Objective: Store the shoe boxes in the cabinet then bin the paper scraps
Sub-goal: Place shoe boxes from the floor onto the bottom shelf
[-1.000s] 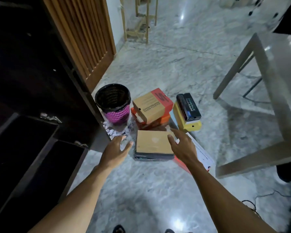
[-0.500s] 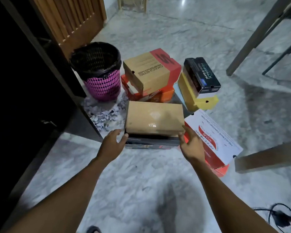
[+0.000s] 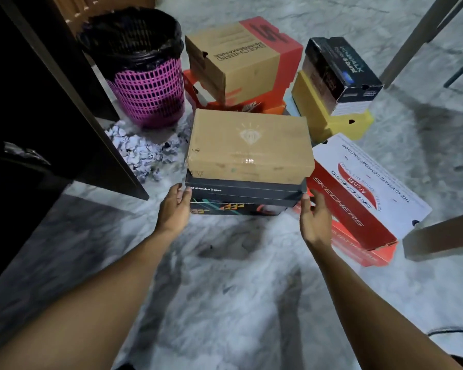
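Stack of two shoe boxes, bracketed at its short ends by both grips.

The black box (image 3: 241, 194) is seen on the floor (image 3: 225, 276) with the brown box (image 3: 249, 145) laid squarely on top, the long axis of both run left to right across the view. The left grip (image 3: 173, 209) is spread open, its fingertips laid against the black box's left end; the right grip (image 3: 314, 217) is likewise held apart and relaxed at the right end, contact there not clearly shown. The stack is thus placed directly between and just ahead of the grips, neither one nearer. An inward squeeze on the lower box is judged to be called for, then a swing left toward the dark cabinet (image 3: 64, 108). The paper scraps (image 3: 139, 153) are left beside the bin (image 3: 147, 84).
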